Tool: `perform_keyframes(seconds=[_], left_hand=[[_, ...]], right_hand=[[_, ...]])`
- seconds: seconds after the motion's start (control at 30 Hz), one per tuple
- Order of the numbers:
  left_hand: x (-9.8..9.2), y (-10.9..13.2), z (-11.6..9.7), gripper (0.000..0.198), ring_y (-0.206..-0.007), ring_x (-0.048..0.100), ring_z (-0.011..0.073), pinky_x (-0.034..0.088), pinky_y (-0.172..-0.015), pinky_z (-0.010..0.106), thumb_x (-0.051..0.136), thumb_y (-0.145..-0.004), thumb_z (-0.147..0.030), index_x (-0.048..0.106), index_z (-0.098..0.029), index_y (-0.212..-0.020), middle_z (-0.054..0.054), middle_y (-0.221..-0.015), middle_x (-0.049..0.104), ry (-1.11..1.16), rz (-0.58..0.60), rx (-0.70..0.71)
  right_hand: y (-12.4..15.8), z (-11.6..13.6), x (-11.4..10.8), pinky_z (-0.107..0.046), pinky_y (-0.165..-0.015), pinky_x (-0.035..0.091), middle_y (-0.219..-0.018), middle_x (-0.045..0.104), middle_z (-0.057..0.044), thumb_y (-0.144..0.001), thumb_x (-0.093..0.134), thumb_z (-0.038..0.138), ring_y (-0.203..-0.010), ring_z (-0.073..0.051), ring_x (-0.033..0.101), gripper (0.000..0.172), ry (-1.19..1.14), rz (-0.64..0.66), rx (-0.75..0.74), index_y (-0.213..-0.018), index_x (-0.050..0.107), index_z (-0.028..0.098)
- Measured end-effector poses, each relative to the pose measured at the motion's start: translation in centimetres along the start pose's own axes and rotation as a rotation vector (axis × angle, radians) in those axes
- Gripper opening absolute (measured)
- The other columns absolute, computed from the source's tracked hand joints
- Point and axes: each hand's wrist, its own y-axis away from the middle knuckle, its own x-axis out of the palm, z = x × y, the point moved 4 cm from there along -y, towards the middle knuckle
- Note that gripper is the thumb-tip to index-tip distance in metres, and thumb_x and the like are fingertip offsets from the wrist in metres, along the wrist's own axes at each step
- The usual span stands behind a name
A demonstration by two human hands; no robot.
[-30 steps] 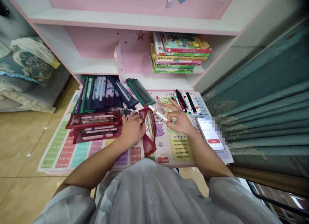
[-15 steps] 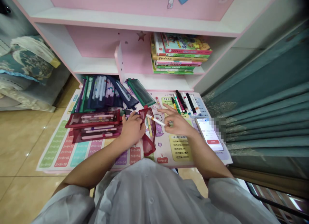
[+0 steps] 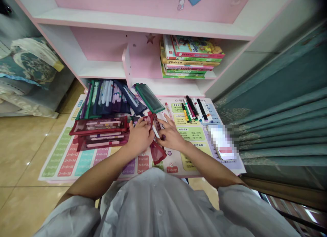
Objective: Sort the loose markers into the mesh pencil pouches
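Pouch (image 3: 157,152), red mesh | left fingers (image 3: 146,129) clamped on it | right fingers (image 3: 163,126) apparently pinching marker (image 3: 155,131) inside

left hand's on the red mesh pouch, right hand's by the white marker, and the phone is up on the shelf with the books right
The phone isn't up there: the head view shows it lying on the right side of the printed mat. The rest stands.

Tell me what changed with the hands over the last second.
The right hand moved left to the red mesh pouch gripped by the left hand. The white pen swung from lying across the pouch to pointing steeply down at its mouth. The left hand's grip, the stacked pouches and the loose markers stayed as they were.
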Motion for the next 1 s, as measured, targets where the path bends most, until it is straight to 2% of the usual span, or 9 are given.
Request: perform_keyframes(seconds=[0.13, 0.27, 0.4, 0.5, 0.57, 0.63, 0.77, 0.9, 1.0], left_hand=[[0.1, 0.0, 0.0, 0.027, -0.14, 0.044, 0.0315, 0.025, -0.113, 0.07, 0.045, -0.092, -0.026, 0.071, -0.019, -0.094, 0.015, -0.129, 0.067, 0.007, 0.004, 0.006], [0.4, -0.2, -0.1, 0.026, -0.14, 0.045, 0.0298, 0.025, -0.114, 0.069, 0.044, -0.093, -0.023, 0.07, -0.019, -0.092, 0.013, -0.131, 0.066, 0.084, 0.06, -0.004], [0.8, -0.5, -0.4, 0.023, -0.14, 0.046, 0.0268, 0.027, -0.117, 0.063, 0.047, -0.092, -0.019, 0.07, -0.022, -0.088, 0.007, -0.132, 0.067, 0.207, 0.173, -0.013], [1.0, -0.6, -0.5, 0.023, -0.139, 0.047, 0.0257, 0.032, -0.116, 0.059, 0.047, -0.092, -0.02, 0.069, -0.022, -0.083, 0.004, -0.133, 0.067, 0.253, 0.239, -0.023], [1.2, -0.7, -0.4, 0.024, -0.139, 0.047, 0.0264, 0.034, -0.114, 0.06, 0.047, -0.093, -0.021, 0.068, -0.022, -0.081, 0.004, -0.133, 0.067, 0.244, 0.26, -0.036], [1.4, -0.8, 0.0, 0.024, -0.14, 0.046, 0.0282, 0.031, -0.115, 0.064, 0.048, -0.093, -0.023, 0.07, -0.021, -0.084, 0.006, -0.134, 0.066, 0.198, 0.229, -0.045], [1.5, -0.7, 0.7, 0.021, -0.141, 0.044, 0.0324, 0.025, -0.114, 0.072, 0.051, -0.092, -0.025, 0.072, -0.021, -0.091, 0.009, -0.134, 0.065, 0.08, 0.121, -0.034], [1.3, -0.6, 0.8, 0.023, -0.14, 0.043, 0.0338, 0.025, -0.113, 0.073, 0.051, -0.091, -0.028, 0.074, -0.022, -0.09, 0.008, -0.133, 0.066, 0.04, 0.107, -0.027], [0.9, -0.4, 0.6, 0.025, -0.14, 0.043, 0.0336, 0.024, -0.113, 0.074, 0.049, -0.09, -0.025, 0.074, -0.023, -0.091, 0.008, -0.132, 0.066, 0.026, 0.104, -0.025]], right_hand=[[-0.1, 0.0, 0.2, -0.068, -0.113, 0.028, -0.147, 0.052, -0.012, -0.073, 0.074, 0.028, -0.15, -0.043, 0.02, 0.014, 0.004, -0.001, -0.033, -0.063, 0.069, 0.019], [-0.4, -1.5, -1.0, -0.061, -0.117, 0.027, -0.143, 0.054, -0.011, -0.078, 0.069, 0.03, -0.15, -0.038, 0.024, 0.015, 0.021, -0.162, -0.011, -0.068, 0.072, 0.02], [-0.7, -5.0, -2.6, -0.062, -0.118, 0.025, -0.14, 0.057, -0.013, -0.082, 0.065, 0.033, -0.149, -0.037, 0.025, 0.019, 0.119, -0.393, 0.197, -0.07, 0.072, 0.02], [-1.0, -7.3, -3.2, -0.069, -0.114, 0.024, -0.144, 0.053, -0.014, -0.081, 0.066, 0.035, -0.149, -0.041, 0.021, 0.019, 0.197, -0.446, 0.373, -0.073, 0.073, 0.019], [-1.3, -8.3, -3.2, -0.073, -0.111, 0.023, -0.147, 0.05, -0.016, -0.08, 0.067, 0.037, -0.149, -0.044, 0.018, 0.021, 0.239, -0.421, 0.46, -0.075, 0.073, 0.017], [-1.8, -8.7, -2.9, -0.075, -0.11, 0.022, -0.149, 0.047, -0.017, -0.08, 0.066, 0.037, -0.148, -0.046, 0.017, 0.023, 0.274, -0.374, 0.502, -0.074, 0.073, 0.016], [-2.4, -8.4, -2.3, -0.073, -0.111, 0.022, -0.151, 0.047, -0.016, -0.083, 0.062, 0.035, -0.148, -0.045, 0.019, 0.026, 0.332, -0.278, 0.506, -0.07, 0.073, 0.015], [-2.3, -8.0, -2.3, -0.072, -0.111, 0.022, -0.153, 0.045, -0.016, -0.078, 0.066, 0.032, -0.148, -0.045, 0.018, 0.021, 0.413, -0.154, 0.522, -0.075, 0.075, 0.014], [-1.8, -7.6, -2.7, -0.074, -0.109, 0.024, -0.151, 0.048, -0.014, -0.074, 0.068, 0.033, -0.148, -0.045, 0.019, 0.018, 0.383, -0.073, 0.536, -0.072, 0.074, 0.016]])
